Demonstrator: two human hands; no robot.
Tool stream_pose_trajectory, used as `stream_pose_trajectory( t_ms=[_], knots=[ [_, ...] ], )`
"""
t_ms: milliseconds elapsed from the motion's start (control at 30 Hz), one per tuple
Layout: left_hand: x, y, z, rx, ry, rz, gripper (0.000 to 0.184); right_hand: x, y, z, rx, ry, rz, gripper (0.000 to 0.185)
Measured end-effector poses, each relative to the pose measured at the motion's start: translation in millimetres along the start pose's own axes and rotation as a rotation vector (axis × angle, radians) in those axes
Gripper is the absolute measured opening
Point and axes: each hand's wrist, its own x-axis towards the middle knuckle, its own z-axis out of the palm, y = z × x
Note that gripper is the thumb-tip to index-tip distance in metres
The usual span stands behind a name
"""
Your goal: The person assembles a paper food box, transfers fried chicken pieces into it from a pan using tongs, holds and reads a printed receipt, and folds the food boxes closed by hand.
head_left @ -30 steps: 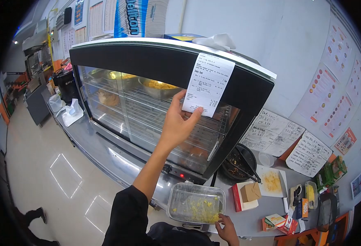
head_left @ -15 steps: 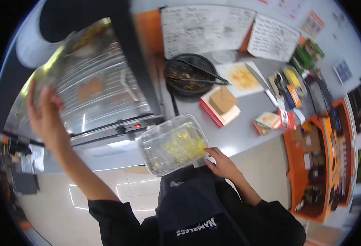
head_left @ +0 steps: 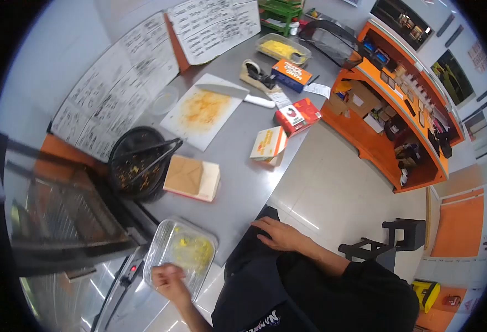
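My left hand [head_left: 169, 279] is over the near left side of a clear rectangular container [head_left: 207, 276] with yellow food bits in it; its fingers are curled and blurred, and I cannot tell whether anything is in them. My right hand [head_left: 279, 233] rests against the dark apron at my front, fingers spread, with nothing in it. Beyond the container lies an open box with a brown flap [head_left: 183, 175]. To its left is a black bowl [head_left: 138, 163] with tongs and dark food scraps.
A knife [head_left: 260, 101] lies across a stained white board [head_left: 202, 113]. Small boxes, a red one [head_left: 298, 117] among them, sit by the counter's right edge. The glass warmer [head_left: 66, 221] borders the left; orange shelving [head_left: 376, 149] and dark stools [head_left: 370, 249] are at right.
The view has swung right along the counter. My left hand has come down from the warmer to the container, and the receipt no longer shows. My right hand has left the container's edge.
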Motion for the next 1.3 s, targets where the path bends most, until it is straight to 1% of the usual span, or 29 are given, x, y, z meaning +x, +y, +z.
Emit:
stream_pose_trajectory(
  t_ms=[67,133,167,200,233,300,333,400,433,500,533,633,667,733,833,900,933,1000,1100,1133,1200,1300],
  knots=[
    [-12.1,-18.3,63.7,0.039,-0.141,-0.219,0.022,4.0,22.4,-20.4,0.018,-0.001,0.046,0.04],
    [-18.0,-54.1,115.8,0.069,-0.345,-0.319,0.014,11.2,55.3,-44.3,0.025,-0.01,0.067,0.039],
    [-18.9,-68.4,146.3,0.15,-0.374,-0.316,0.016,16.8,71.4,-60.4,0.032,-0.027,0.115,0.038],
    [-17.0,-79.9,177.5,0.232,-0.4,-0.313,0.022,23.5,88.2,-78.6,0.039,-0.045,0.16,0.038],
    [-12.6,-87.1,206.7,0.291,-0.397,-0.303,0.032,31.6,105.7,-97.5,0.048,-0.066,0.206,0.037],
    [-4.7,-101.2,265.9,0.409,-0.38,-0.299,0.053,50.3,153.3,-132.0,0.0,0.011,0.204,0.037],
    [-0.8,-112.0,290.4,0.455,-0.36,-0.261,0.06,58.6,172.9,-145.9,-0.017,0.041,0.206,0.036],
    [9.3,-131.7,331.6,0.554,-0.334,-0.189,0.077,80.8,199.4,-177.1,-0.023,0.174,0.156,0.034],
    [14.1,-134.7,347.1,0.555,-0.317,-0.194,0.079,91.1,207.2,-190.1,-0.023,0.244,0.138,0.033],
    [18.0,-138.8,375.8,0.545,-0.267,-0.209,0.082,109.3,213.9,-212.8,0.035,0.209,0.127,0.035],
    [18.2,-140.3,385.2,0.506,-0.214,-0.244,0.082,118.2,216.2,-222.0,0.058,0.187,0.116,0.037],
    [18.0,-145.8,400.7,0.614,-0.062,-0.249,0.086,136.7,224.9,-230.5,0.022,0.155,-0.011,0.037],
    [17.1,-147.4,402.2,0.643,-0.047,-0.25,0.084,139.9,227.7,-229.8,0.045,0.123,-0.037,0.037],
    [19.4,-147.4,412.6,0.571,0.031,-0.303,0.081,146.4,233.4,-232.2,0.084,0.076,-0.091,0.037],
    [28.6,-143.1,431.5,0.524,0.11,-0.352,0.078,150.9,236.1,-254.9,0.081,-0.062,0.022,0.036],
    [35.5,-135.8,445.6,0.441,0.18,-0.422,0.08,158.9,255.9,-267.2,-0.013,0.162,-0.044,0.042],
    [35.3,-140.1,443.1,0.497,0.152,-0.365,0.081,165.5,265.4,-276.6,-0.058,0.275,-0.073,0.046],
    [34.1,-151.2,430.7,0.606,0.088,-0.253,0.084,179.7,277.8,-315.2,-0.202,0.199,0.005,0.073],
    [39.3,-154.8,426.3,0.678,0.065,-0.247,0.085,188.4,297.4,-338.7,-0.378,-0.05,0.132,0.1],
    [41.3,-154.5,427.3,0.635,0.06,-0.268,0.084,190.8,302.8,-341.3,-0.347,-0.114,0.139,0.108],
    [46.0,-149.1,429.2,0.547,0.057,-0.311,0.082,193.1,310.9,-338.1,-0.302,-0.097,0.108,0.102],
    [55.4,-141.0,428.6,0.711,-0.059,-0.232,0.068,195.4,318.4,-338.5,-0.22,-0.095,0.083,0.098]
  ],
)
